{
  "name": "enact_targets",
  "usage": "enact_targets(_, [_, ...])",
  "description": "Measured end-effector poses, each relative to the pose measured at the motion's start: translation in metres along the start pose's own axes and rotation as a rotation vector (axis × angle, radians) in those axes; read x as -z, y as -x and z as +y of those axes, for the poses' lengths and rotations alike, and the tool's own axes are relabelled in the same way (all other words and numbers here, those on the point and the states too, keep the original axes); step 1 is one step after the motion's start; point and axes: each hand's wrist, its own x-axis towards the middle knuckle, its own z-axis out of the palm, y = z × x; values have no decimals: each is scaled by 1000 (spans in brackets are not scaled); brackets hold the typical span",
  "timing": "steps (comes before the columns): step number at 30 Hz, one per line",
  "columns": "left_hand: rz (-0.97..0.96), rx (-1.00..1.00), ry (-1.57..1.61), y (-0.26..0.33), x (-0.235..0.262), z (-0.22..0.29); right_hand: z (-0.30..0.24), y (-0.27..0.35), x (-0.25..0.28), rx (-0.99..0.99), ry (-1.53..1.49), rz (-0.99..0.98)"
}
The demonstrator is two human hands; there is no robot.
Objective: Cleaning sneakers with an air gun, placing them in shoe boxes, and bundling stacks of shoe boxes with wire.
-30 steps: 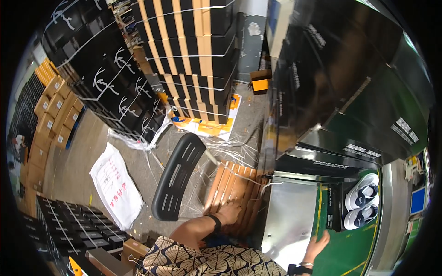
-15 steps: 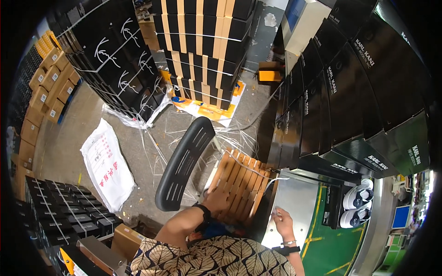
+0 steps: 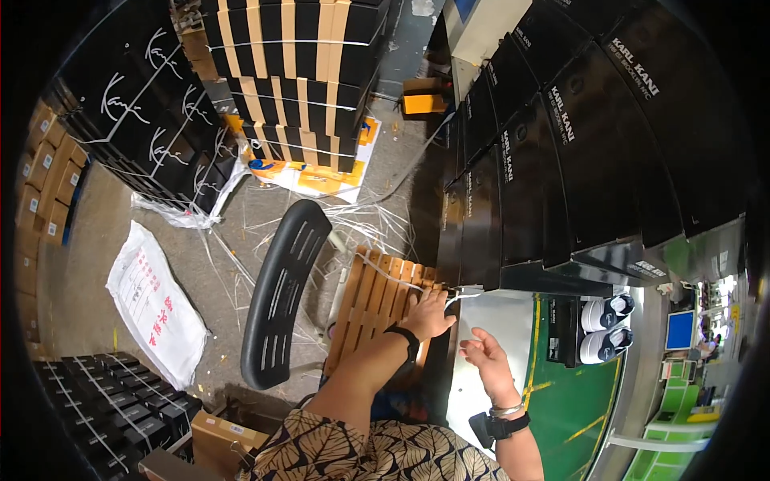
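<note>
My left hand (image 3: 429, 313), with a black band on the wrist, lies on a wooden slatted stool (image 3: 373, 309). Its fingertips close on a thin white strap (image 3: 464, 296) at the foot of a tall row of black boxes (image 3: 545, 160). My right hand (image 3: 485, 357) hovers open, fingers apart, over a pale metal tabletop (image 3: 501, 321). It holds nothing and wears a watch at the wrist. A pair of white and black sneakers (image 3: 605, 325) sits on the green mat (image 3: 577, 401) to the right, next to a small black box (image 3: 561, 330).
A black chair back (image 3: 281, 297) stands left of the stool. Loose white straps litter the floor (image 3: 361, 228). Strapped stacks of black and tan boxes (image 3: 297, 72) rise at the back. A white sack (image 3: 152, 301) and black crates (image 3: 96, 409) lie at the left.
My left hand slid up the wooden slats to the strap at the base of the black boxes. My right hand rose from the lower edge over the tabletop.
</note>
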Motion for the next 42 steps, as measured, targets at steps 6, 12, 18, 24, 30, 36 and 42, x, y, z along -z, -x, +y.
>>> enact_targets(6, [-178, 49, 118, -14, -9, 17, -33, -19, -9, -153, -432, 130])
enact_targets(12, [-109, -24, 414, -14, -14, -12, -28, -58, -3, -184, -577, 157])
enact_targets(18, [-169, 14, 540, -17, -8, -26, -13, -84, 11, -214, -859, 250])
enact_targets(24, [100, -49, 482, -64, -29, -76, -15, -89, 6, -201, -926, 340])
enact_targets(30, [710, 303, -113, -95, 74, -198, -32, -85, -11, -205, -1004, 381])
enact_targets(36, [796, 21, 1558, -123, 238, -95, -29, -84, -6, -192, -927, 376])
enact_targets(42, [797, 392, 448, -79, 337, -94, -10, -83, -8, -268, -741, 328])
